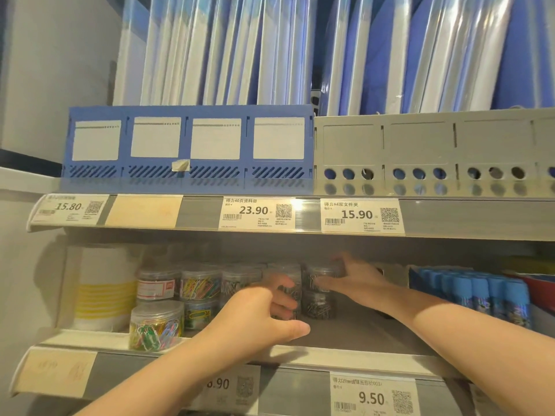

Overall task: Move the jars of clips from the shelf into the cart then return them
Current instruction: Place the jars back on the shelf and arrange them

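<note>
Two shelves fill the view. The upper shelf (450, 219) carries file boxes (186, 145). The lower shelf (369, 331) holds glue sticks (480, 295) at the right and the jars (199, 283) of clips, stacked two high, from left to middle. No cart shows.

The left hand (261, 313) curls round the middle jar (285, 279), thumb stretched forward below it. The right hand (357, 280) grips the top jar (319, 274) of the next stack, fingers over its lid and thumb at its side, though blur hides the detail.

These clear plastic jars look light, stiff and smooth, so probably slippery, and the clips inside will likely shift. They seem best taken round the wall just below the lid and kept upright.
</note>
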Tool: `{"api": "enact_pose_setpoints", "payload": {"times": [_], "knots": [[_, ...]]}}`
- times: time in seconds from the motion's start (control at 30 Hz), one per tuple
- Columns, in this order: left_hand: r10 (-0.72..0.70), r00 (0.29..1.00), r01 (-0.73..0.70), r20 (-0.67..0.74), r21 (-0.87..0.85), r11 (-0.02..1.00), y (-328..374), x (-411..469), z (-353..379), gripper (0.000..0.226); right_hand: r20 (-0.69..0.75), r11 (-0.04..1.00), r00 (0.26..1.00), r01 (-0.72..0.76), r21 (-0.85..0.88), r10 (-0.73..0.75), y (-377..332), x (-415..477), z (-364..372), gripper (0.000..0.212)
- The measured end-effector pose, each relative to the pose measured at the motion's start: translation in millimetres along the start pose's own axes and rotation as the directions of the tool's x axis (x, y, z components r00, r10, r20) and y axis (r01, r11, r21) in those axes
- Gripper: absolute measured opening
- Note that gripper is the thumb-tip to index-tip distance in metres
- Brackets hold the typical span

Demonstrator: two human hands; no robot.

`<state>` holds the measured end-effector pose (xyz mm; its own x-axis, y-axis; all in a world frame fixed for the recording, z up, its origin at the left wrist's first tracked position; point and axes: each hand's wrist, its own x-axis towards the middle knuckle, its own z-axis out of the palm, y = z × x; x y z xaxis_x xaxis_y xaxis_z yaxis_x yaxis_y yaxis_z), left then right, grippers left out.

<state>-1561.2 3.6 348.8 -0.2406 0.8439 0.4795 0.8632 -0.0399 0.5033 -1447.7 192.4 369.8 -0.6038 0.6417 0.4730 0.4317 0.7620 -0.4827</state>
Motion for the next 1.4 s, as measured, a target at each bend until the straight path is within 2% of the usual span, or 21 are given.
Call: {"api": "enact_pose_setpoints", "payload": {"times": [0.23,0.37,0.73,0.87,1.03,1.23,1.4], "knots": [[0.017,1.000,-0.017,0.003,-0.022,1.000,-1,0,-2,0.049,0.019,0.998,0.998,0.055,0.034,-0.056,1,0,5,0.077],[0.021,1.000,-0.021,0.013,-0.017,1.000,0,0,-3,0.046,0.029,0.994,0.996,0.081,0.074,-0.084,1,-1,7,0.073],[0.021,1.000,-0.021,0.014,0.006,1.000,1,0,-3,0.045,0.091,0.985,0.996,0.009,0.171,-0.025,5,1,10,0.080],[0.013,1.000,-0.013,0.001,0.030,0.999,2,-1,-3,0.043,0.092,0.992,0.996,0.010,0.126,-0.021,1,0,8,0.087],[-0.015,1.000,0.015,-0.009,0.046,0.999,5,-1,-4,0.030,0.078,0.999,0.997,0.025,0.030,-0.027,-6,-9,-8,0.091],[-0.054,0.997,0.057,-0.061,0.058,0.997,13,-5,-4,0.020,0.047,0.992,0.996,0.080,-0.094,-0.076,-19,-36,-30,0.081],[-0.038,0.991,0.045,-0.125,0.054,0.998,36,-26,3,0.019,0.064,0.993,0.994,0.093,-0.072,-0.088,-20,-78,-48,0.065]]}}
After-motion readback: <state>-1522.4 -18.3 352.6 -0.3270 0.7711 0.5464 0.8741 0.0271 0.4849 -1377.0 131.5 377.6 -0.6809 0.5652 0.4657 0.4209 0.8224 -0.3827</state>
